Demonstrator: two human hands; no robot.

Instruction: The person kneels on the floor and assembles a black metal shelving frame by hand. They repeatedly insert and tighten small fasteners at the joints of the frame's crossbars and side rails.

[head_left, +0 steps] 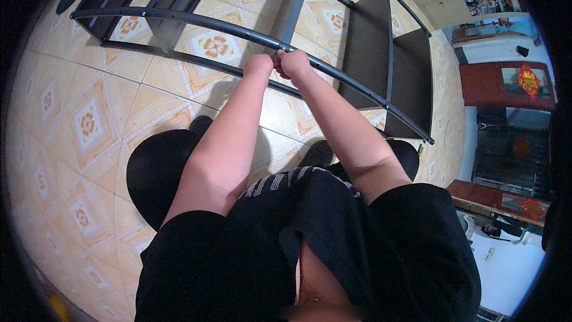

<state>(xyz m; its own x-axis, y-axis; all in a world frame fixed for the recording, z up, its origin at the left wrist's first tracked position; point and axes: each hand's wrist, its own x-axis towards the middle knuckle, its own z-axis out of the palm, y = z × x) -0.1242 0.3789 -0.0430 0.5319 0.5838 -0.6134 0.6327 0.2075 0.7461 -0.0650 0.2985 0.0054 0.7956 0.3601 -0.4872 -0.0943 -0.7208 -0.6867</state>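
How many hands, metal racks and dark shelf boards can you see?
Hands: 2, the left hand and the right hand, both on the rack's top bar
Black metal rack: 1
Dark shelf boards clearly seen: 2, one and another
Total: 5

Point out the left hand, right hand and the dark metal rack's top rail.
left hand (259, 64), head view, back of the hand
right hand (294, 62), head view, knuckles
top rail (179, 18), head view, bare stretch left of the hands
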